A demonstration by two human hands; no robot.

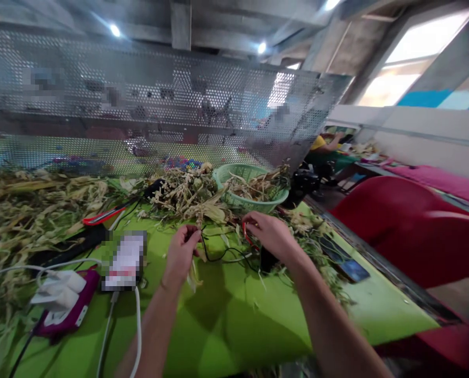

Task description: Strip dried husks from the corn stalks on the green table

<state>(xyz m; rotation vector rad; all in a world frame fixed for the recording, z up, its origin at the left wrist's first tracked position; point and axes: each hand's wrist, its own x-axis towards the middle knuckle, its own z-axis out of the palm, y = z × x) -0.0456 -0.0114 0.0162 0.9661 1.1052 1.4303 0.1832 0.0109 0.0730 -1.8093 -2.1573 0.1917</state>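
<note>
Presently, my right fingers (255, 217) clamp a red object (245, 230); I cannot tell the left fingers' (187, 231) closure; beyond, the basket (245, 201) holds stalks (254, 186), others lie loose.

We see a workshop: perforated metal screen (148, 94) along the far edge of the desk (226, 336), concrete beams (180, 26) overhead, a co-worker (319, 143) beyond.

Cable (208, 258) between left hand (179, 251) and right hand (269, 235), basket (234, 199) behind on surface (226, 341), screen (140, 110) farther back, plant heap (49, 199) left, chair (407, 231) right.
</note>
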